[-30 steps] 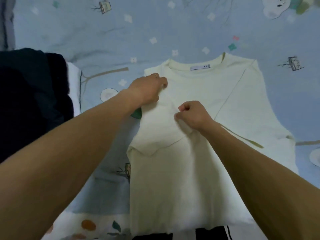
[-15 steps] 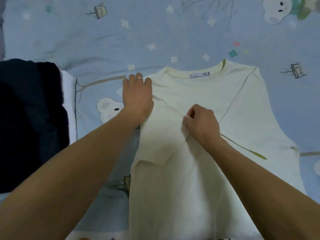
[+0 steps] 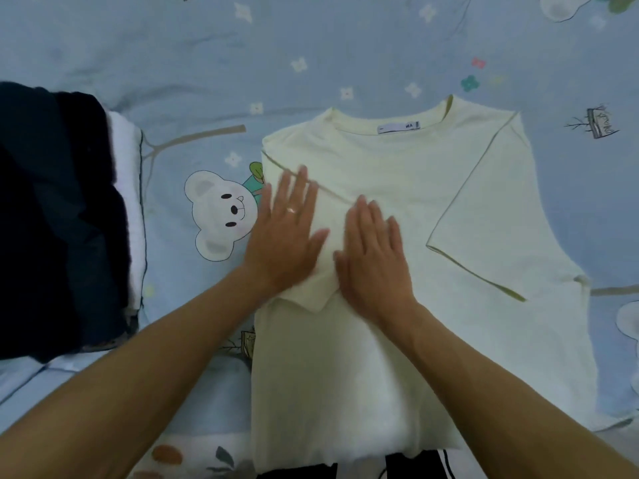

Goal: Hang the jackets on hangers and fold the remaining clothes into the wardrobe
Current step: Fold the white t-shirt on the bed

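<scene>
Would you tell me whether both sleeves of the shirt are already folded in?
No, only the one under the left hand is folded in; the shirt's other sleeve lies spread out.

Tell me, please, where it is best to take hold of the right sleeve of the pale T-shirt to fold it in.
Probably pinch the right sleeve at its hem, near the lower corner, coming from the right side. It lies flat and spread outward on the T-shirt, its hem free, while the left sleeve is already folded in under both hands.

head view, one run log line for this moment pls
step: fold t-shirt | left hand: flat on folded-in sleeve | right hand: flat on same sleeve | pale yellow t-shirt: spread on bedsheet | other sleeve: unfolded
</scene>
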A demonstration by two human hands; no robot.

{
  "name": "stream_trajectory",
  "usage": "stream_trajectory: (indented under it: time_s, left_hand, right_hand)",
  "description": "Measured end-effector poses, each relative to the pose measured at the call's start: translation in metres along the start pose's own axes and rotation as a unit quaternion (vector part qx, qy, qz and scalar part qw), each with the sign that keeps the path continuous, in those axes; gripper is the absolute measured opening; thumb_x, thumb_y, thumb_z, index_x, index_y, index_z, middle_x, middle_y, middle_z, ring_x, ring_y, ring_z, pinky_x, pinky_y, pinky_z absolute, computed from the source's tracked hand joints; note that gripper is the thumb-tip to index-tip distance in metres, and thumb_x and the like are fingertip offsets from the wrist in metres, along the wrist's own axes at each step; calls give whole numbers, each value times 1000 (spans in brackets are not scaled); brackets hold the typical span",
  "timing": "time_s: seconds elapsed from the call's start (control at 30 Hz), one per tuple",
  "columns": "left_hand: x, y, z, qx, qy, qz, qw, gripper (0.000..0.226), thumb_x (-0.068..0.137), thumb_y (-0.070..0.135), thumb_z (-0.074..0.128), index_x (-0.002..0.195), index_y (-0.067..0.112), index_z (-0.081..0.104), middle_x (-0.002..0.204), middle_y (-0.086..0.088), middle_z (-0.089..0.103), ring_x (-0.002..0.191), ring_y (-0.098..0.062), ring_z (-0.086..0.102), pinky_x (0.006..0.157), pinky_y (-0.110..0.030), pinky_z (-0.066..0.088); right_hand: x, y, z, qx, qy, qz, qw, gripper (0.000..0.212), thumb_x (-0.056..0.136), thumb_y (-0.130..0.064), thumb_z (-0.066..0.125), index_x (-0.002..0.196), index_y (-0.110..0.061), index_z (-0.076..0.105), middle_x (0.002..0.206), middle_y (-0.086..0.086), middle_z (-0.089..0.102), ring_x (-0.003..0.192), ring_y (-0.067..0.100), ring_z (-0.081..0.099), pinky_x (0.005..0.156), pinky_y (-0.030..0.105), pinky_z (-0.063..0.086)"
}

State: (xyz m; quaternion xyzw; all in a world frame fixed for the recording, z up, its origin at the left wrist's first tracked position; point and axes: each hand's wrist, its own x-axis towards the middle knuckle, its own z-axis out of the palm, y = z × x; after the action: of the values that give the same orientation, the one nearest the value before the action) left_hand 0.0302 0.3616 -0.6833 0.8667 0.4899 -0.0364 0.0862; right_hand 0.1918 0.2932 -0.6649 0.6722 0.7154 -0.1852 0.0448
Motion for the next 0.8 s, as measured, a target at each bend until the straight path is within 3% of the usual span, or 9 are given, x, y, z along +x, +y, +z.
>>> stream_trajectory:
  time_s: [0.07,0.23,0.33,0.43,0.5,0.57,0.7,0.8]
  left_hand:
    - [-28,3,9,4,-33,44,998,69,102,48,27,151,0,29,160,-21,20,148,-39,19,117,-58,20]
    - [-57,-3,6,-5,-59,-111,992,71,100,53,24,155,7,23,163,-13,15,150,-36,12,120,-56,11]
    - [-58,6,-6,-15,-74,-140,987,68,98,45,28,154,6,22,163,-18,11,150,-40,7,119,-56,5]
    - [-45,14,-19,-13,-50,-94,994,64,99,32,38,155,8,19,164,-16,6,150,-38,5,120,-54,3]
    - [-20,10,-18,-21,-44,-36,998,62,101,31,34,157,12,15,165,-11,2,151,-33,2,121,-50,2]
    - [4,-4,-12,-22,-50,-36,998,60,103,37,26,158,18,10,165,-7,-3,152,-29,-2,122,-48,-1]
    - [25,-17,0,-21,-51,-157,986,64,103,48,16,158,20,-1,165,-3,-11,151,-30,-10,122,-49,-5]
    - [10,-1,-2,-37,-26,-179,983,64,103,47,15,157,18,-5,163,-9,-18,150,-33,-17,121,-50,-5]
  right_hand:
    - [-14,-3,11,-19,-29,-59,998,71,96,-44,30,150,1,32,160,19,25,149,32,21,122,50,17]
    - [-22,-10,4,-26,-78,23,996,82,99,-58,21,156,-3,2,165,15,-4,152,27,-7,123,45,-6]
    - [-10,-16,-13,-22,-49,25,998,74,102,-49,23,156,-3,2,164,17,-6,152,30,-8,122,47,-6]
    - [5,-14,-24,7,-53,-33,998,66,104,-42,25,157,-6,7,165,15,-3,152,29,-3,122,45,0]
    - [17,-6,-26,18,-66,-73,995,65,105,-42,24,158,-9,6,165,13,-3,153,27,-3,122,43,3]
    - [21,5,-23,-5,-77,-84,994,68,104,-46,21,158,-9,4,166,10,-5,153,24,-5,122,40,1]
    - [10,15,-16,-46,-88,3,995,73,103,-52,15,157,-7,-2,165,9,-9,152,23,-10,123,43,-5]
    - [-2,5,-21,-51,-96,38,993,73,103,-49,20,156,-4,-1,165,13,-7,152,28,-7,122,45,-3]
